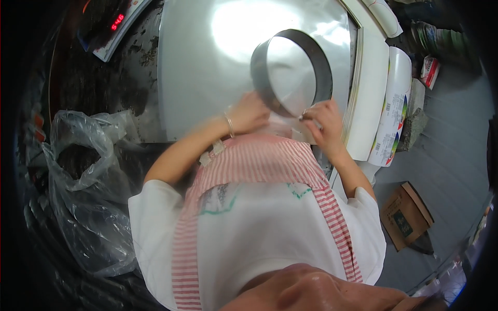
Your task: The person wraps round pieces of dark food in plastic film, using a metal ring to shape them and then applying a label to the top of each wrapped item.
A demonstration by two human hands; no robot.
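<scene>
A wide dark band bent into a ring [322, 65] stands tilted over the shiny metal sheet [192, 67] in front of me. My right hand [326, 124] is closed at the ring's lower right rim, thumb and fingers pinched together there. Something small and bright shows at those fingertips, too small to name. By the lower left side of the ring is my left hand [250, 111], a clear bangle on its wrist. Its fingers are curled but smeared by motion, so whether they grip the ring cannot be told.
A device with a red lit display [118, 22] sits at the far left. Crumpled clear plastic [98, 207] hangs at my left. Right of the sheet lie stacked white boards [369, 93] and a printed white roll [391, 109]. A brown carton [407, 215] rests on the grey floor.
</scene>
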